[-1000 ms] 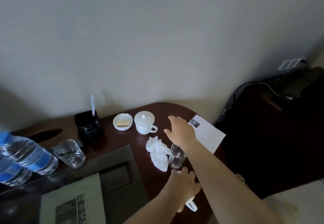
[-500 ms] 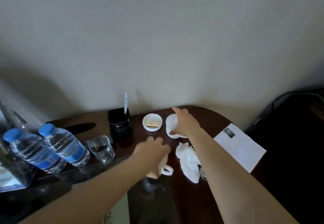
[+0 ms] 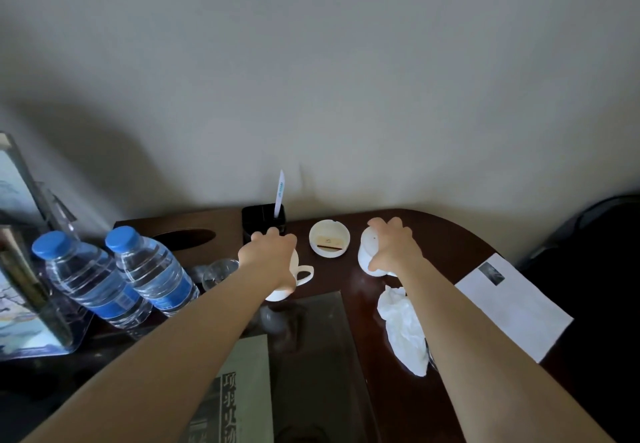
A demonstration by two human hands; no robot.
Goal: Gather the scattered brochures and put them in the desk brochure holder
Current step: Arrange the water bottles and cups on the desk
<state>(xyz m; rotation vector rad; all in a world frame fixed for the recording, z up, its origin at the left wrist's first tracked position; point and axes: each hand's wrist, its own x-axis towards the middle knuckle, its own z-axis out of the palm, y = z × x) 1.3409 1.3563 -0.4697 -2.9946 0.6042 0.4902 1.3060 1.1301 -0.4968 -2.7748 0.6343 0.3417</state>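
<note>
Head view. Dark wooden table (image 3: 446, 245) with a rounded far-right corner, set against a pale wall (image 3: 346, 96). Glass pane (image 3: 318, 356) over its near middle. Room dim, light flat.

Both grips are on crockery, not paper. Left grip (image 3: 268, 257) is curled down over a handled cup (image 3: 295, 266) and clamped on it, just near of a black pen pot (image 3: 258, 217). Right grip (image 3: 394, 252) is closed round a lidded cup (image 3: 366, 259), fingers over the lid, thumb low on the side. Ashtray (image 3: 329, 241) sits between the two cups.

White brochure (image 3: 512, 311) lies flat, right of and nearer than the right grip, apart from it. Its long axis runs far-left to near-right, and its right part looks to overhang the table edge. Right grip is plainly the nearer one.

Printed sheet (image 3: 242, 390) lies near centre, partly under the left forearm; whether on the glass or beneath it, cannot tell.

Brochure holder (image 3: 52, 345), clear plastic, stands at the left edge of the frame with pictured leaflets in it, left of two water bottles (image 3: 86, 286).

Judgement: the cups need setting down before either grip is free. The white brochure then has to cross the table leftward, past crumpled tissue (image 3: 401, 331), tumbler (image 3: 220, 269) and bottles. The overhanging edge should make lifting it easy.
</note>
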